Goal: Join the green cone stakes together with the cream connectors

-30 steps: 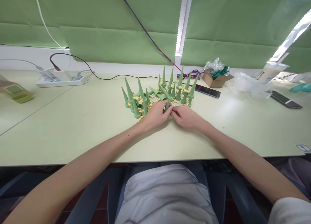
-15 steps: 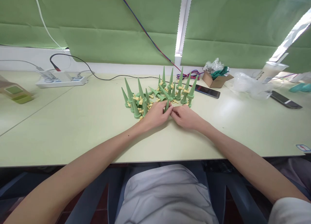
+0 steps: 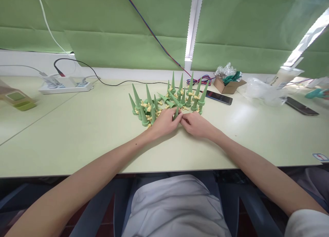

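Observation:
My left hand is closed round a small green cone, whose pointed tip rises between thumb and fingers. My right hand is pinched, its fingertips meeting those of my left hand low at the cone's side. Whatever lies between the right fingertips is too small or hidden to see. Behind and left of my hands stand several green cones with small yellow pieces on and among them. More upright green cones stand behind my right hand, and a few lie on their sides in the middle.
A phone and a small cardboard box sit behind the cones at right. Farther right are a clear plastic bag, a cup and a dark phone. A power strip with cables stands at left.
My hands keep almost the same grip and place. At the far right edge, another person's fingers now show beside the turquoise item. The view has shifted slightly.

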A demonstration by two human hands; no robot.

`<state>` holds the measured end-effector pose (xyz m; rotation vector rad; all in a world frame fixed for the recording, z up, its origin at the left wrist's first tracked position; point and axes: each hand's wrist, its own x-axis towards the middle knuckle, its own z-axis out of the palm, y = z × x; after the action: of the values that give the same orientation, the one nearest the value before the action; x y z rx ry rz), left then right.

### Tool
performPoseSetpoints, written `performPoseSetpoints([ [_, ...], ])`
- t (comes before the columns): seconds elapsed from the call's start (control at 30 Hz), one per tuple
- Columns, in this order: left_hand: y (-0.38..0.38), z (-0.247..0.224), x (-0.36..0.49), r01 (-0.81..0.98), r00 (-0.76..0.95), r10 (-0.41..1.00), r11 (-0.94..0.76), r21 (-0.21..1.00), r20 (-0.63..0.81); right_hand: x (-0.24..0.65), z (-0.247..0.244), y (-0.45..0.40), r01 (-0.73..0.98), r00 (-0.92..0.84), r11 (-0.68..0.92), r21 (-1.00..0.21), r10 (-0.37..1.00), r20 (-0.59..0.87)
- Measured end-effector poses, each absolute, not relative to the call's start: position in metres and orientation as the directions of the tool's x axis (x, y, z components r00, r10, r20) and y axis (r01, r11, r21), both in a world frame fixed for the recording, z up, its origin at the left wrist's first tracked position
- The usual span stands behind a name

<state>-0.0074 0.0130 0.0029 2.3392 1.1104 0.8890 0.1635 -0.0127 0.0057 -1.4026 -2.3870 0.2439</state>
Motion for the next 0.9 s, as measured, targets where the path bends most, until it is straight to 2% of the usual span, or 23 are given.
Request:
performPoseSetpoints([
  [0.9,0.0139,0.0007,-0.0070,0.531,0.487,0.780,-0.622,0.576,0.394,0.1644,0.0043,-0.0115,0.791,-0.452,0.508,-0.341,0.861,0.234],
])
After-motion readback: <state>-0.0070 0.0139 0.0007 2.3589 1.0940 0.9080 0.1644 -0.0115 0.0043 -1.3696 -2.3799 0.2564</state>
